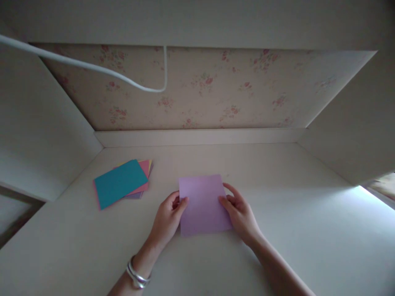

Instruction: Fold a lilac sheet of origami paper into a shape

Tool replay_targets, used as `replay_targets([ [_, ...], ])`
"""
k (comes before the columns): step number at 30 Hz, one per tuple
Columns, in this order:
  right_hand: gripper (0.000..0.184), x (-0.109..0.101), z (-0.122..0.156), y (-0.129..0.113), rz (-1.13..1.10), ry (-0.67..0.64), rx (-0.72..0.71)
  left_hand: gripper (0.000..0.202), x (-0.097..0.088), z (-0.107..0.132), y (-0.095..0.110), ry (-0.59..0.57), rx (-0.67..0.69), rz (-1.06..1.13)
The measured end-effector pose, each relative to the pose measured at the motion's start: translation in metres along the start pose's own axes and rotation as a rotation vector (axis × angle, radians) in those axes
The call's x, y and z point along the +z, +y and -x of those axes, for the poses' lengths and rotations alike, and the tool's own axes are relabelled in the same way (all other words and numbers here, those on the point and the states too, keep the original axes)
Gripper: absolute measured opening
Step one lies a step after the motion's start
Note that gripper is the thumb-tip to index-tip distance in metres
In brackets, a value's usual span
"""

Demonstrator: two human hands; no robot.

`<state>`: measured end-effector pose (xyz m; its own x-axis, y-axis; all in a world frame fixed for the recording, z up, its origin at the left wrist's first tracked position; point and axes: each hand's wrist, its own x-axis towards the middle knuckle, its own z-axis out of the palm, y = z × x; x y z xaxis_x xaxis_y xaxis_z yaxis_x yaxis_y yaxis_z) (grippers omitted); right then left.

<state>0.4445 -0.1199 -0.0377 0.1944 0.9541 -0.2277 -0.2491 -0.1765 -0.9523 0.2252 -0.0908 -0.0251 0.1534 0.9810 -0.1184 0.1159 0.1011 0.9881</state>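
A lilac square sheet of paper (203, 204) lies flat on the pale desk (277, 230) in front of me. My left hand (168, 218) pinches its left edge, thumb on top of the sheet. My right hand (240, 213) grips the right edge the same way, fingers curled at the side. A silver bracelet (137, 276) sits on my left wrist.
A small stack of coloured sheets (121, 183), teal on top with pink, yellow and purple under it, lies to the left. A floral back wall (197, 90) and white side panels enclose the desk. A white cable (92, 68) hangs across the upper left.
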Motion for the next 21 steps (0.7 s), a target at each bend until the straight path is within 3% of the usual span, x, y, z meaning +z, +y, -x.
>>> replay_targets([
  [5,0.067,-0.004,0.002,0.000,0.114,0.008,-0.030,0.063,-0.002,-0.002,-0.002,0.064,-0.007,0.000],
  [12,0.082,-0.007,0.001,-0.010,-0.126,-0.070,0.055,0.061,-0.002,0.003,0.008,0.014,-0.116,0.328],
  [17,0.056,-0.018,-0.001,-0.016,-0.169,-0.183,0.189,0.045,-0.009,0.001,0.010,-0.031,-0.210,0.451],
  [21,0.064,-0.020,-0.001,-0.019,-0.226,-0.184,0.146,0.047,-0.011,-0.002,0.010,-0.016,-0.226,0.488],
])
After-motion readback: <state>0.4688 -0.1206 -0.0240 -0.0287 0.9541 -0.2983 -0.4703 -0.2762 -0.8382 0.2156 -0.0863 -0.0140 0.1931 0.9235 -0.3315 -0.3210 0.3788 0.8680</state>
